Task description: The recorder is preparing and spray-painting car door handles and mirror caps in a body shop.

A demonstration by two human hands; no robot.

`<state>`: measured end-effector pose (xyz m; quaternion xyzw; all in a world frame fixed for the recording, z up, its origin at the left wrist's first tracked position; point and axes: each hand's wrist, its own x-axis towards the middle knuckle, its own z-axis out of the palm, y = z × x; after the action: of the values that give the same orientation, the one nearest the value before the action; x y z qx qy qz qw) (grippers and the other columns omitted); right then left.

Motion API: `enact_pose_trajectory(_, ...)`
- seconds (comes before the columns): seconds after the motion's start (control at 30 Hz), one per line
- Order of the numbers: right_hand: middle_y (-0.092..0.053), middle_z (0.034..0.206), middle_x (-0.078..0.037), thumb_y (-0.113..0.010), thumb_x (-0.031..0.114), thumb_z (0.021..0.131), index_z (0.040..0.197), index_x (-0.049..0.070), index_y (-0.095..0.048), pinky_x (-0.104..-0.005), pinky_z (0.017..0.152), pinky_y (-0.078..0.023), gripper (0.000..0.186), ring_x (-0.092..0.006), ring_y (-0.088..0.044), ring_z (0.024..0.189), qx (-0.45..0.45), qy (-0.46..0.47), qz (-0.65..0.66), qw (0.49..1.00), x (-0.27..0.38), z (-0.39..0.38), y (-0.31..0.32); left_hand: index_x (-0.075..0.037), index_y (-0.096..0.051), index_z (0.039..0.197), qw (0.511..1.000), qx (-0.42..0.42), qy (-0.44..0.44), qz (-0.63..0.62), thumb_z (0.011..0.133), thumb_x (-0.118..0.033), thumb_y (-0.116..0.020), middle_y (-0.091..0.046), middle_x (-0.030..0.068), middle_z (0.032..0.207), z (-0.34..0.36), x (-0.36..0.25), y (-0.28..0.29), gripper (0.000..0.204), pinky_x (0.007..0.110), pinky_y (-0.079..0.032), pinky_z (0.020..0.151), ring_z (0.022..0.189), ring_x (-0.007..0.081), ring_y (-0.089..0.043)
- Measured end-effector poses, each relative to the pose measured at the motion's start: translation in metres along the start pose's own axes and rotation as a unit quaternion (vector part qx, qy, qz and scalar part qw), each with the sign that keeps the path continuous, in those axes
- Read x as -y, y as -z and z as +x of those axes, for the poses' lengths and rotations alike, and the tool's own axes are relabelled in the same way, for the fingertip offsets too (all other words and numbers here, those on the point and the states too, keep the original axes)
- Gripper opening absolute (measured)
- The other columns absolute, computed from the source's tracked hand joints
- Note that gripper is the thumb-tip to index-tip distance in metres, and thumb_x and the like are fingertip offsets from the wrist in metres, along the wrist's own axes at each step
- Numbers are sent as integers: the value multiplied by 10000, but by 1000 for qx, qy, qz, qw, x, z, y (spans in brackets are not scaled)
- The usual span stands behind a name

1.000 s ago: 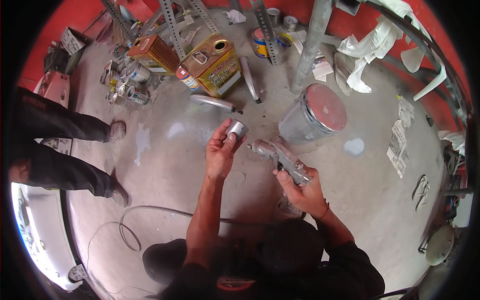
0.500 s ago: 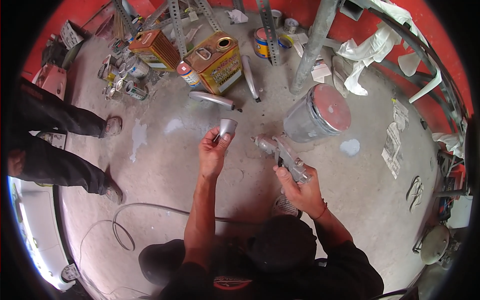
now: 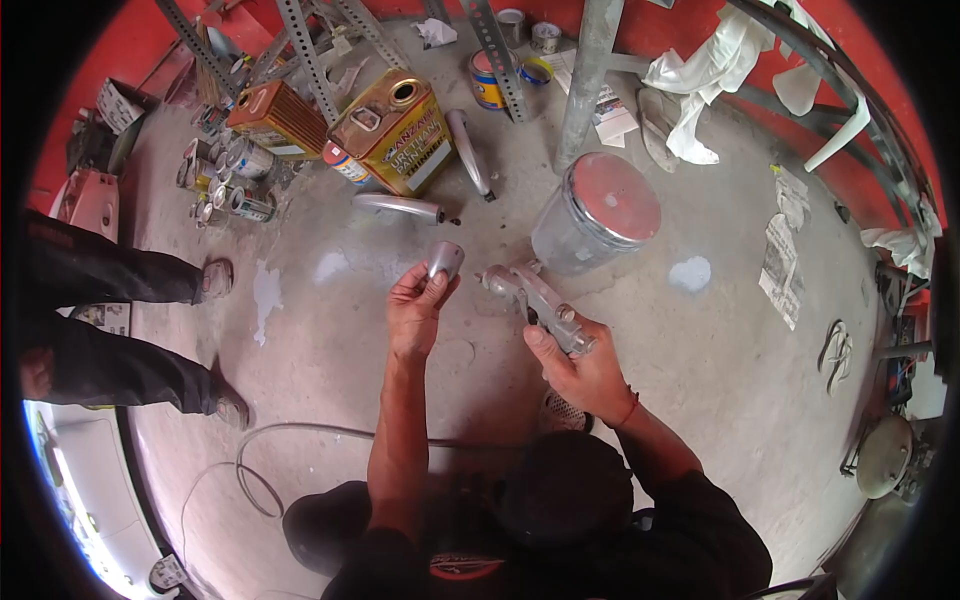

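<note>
Pinched between the fingers and thumb of my left hand (image 3: pixel 413 318) is a small silver-grey, tube-shaped piece (image 3: pixel 446 259), held up and tilted. My right hand (image 3: pixel 588 376) grips a metal spray gun (image 3: pixel 548 302) by its body, with the head pointing toward the silver piece. A gap separates the two. Beyond my hands, two curved silver parts (image 3: pixel 400 207) lie on the floor by a large square thinner can (image 3: pixel 395 140). A lidded grey bucket (image 3: pixel 575 235) with a reddish top stands just past the spray gun.
A person in dark trousers (image 3: pixel 120 270) stands at the left. Several paint cans (image 3: pixel 248 160) cluster at the far left, among perforated metal legs (image 3: pixel 312 65). A hose (image 3: pixel 300 430) loops across the floor near me. Slippers (image 3: pixel 836 360) and newspaper (image 3: pixel 783 265) lie at the right.
The view has shifted, so the background sits further left. The silver piece in my left hand has turned a little. Both hands keep their holds.
</note>
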<state>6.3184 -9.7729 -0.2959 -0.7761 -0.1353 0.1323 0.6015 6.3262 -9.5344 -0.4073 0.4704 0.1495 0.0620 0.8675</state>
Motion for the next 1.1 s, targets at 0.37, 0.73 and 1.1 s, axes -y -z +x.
enact_pose_trajectory(0.37, -431, 581, -55, -583, 241, 954, 1320, 49, -525, -302, 500, -388, 417, -131, -382, 503, -2, -37, 55, 998, -8, 4, 4, -19, -654, 1100, 1000, 21, 20, 2, 878, -32, -654, -678, 108, 1072, 1, 8, 3, 222, 398, -532, 940, 979, 211, -649)
enact_pose_trajectory(0.73, -408, 568, -25, -581, 263, 960, 1336, 50, -511, -289, 492, -374, 438, -101, -367, 511, -12, -38, 49, 998, -13, 4, 4, -2, -639, 1153, 999, 22, 19, 26, 879, -25, -651, -668, 110, 1109, 1, 5, 3, 276, 387, -530, 935, 999, 202, -640)
enact_pose_trajectory(1.1, -493, 632, -61, -580, 250, 953, 1337, 72, -519, -314, 521, -411, 428, -134, -437, 524, 14, -59, 38, 997, -9, -2, 5, -16, -638, 1166, 998, 11, 17, 59, 883, -30, -644, -663, 114, 1127, 1, 3, 4, 283, 397, -523, 945, 1024, 217, -635)
